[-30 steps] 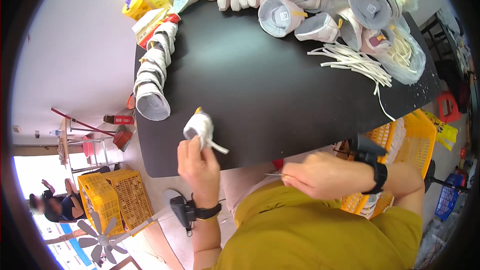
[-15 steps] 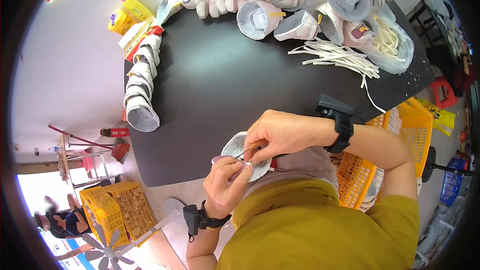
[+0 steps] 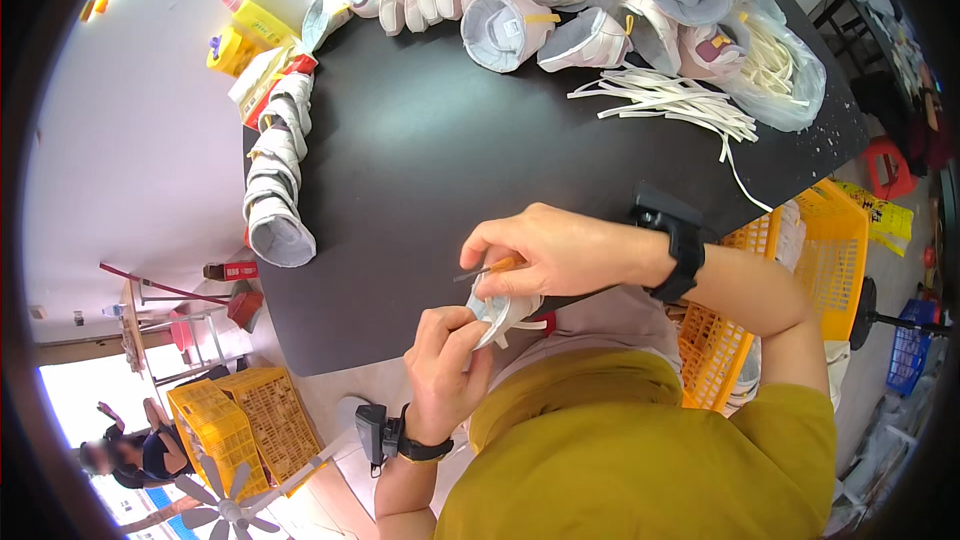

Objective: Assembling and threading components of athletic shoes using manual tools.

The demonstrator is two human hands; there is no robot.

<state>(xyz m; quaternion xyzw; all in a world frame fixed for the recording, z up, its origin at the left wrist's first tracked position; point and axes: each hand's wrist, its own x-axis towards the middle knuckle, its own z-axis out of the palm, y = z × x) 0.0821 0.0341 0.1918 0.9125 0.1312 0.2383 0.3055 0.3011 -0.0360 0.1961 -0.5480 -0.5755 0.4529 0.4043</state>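
Note:
My left hand [image 3: 447, 360] grips a small white and grey shoe upper [image 3: 497, 312] just off the near edge of the black table [image 3: 420, 150]. My right hand [image 3: 560, 250] sits right above it and pinches a thin orange-handled tool [image 3: 490, 269] whose tip points left over the shoe. Both wrists carry black bands. Much of the shoe is hidden by my fingers.
A row of stacked shoe uppers [image 3: 275, 175] lines the table's left edge, more are heaped at the back [image 3: 560, 0]. White laces [image 3: 665, 95] and a clear bag [image 3: 785, 70] lie at the right. Yellow crates stand at right [image 3: 825, 240] and lower left [image 3: 245, 425]. Another person [image 3: 135, 450] is far left.
My left hand carried the shoe from the table's edge in towards my body. My right hand came over from the right with the tool and now rests on the shoe.

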